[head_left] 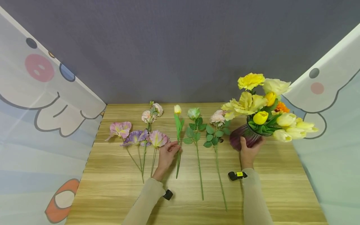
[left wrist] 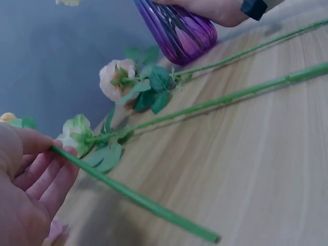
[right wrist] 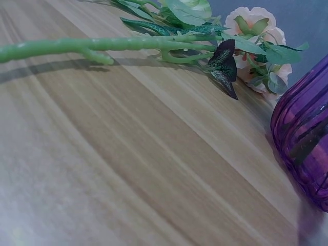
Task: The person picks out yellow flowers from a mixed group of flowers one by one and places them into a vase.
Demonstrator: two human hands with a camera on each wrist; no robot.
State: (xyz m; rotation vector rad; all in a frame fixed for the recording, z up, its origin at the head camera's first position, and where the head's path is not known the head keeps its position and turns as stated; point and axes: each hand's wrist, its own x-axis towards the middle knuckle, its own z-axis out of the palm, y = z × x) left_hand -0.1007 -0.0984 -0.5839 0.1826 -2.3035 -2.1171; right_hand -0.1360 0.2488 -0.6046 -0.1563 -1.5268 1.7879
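Observation:
My left hand [head_left: 167, 154] pinches the green stem of a pale yellow tulip [head_left: 177, 109] between thumb and fingers. In the left wrist view the lower stem [left wrist: 136, 196] slants out from the hand, its cut end pointing away. On the right, my right hand [head_left: 248, 153] grips a ribbed purple glass vase [head_left: 237, 138]. The vase is full of yellow, cream and orange flowers [head_left: 260, 117], among them several tulips. Part of the vase [right wrist: 307, 136] shows at the edge of the right wrist view, where the right hand is out of sight.
Between the hands lie a green rose [head_left: 194, 113] and a pale pink rose [head_left: 217, 118] on long stems. Left of the left hand lie purple and pink flowers [head_left: 137, 137] and a light pink stem [head_left: 149, 116]. A grey wall [head_left: 174, 56] closes the wooden table's [head_left: 112, 193] back.

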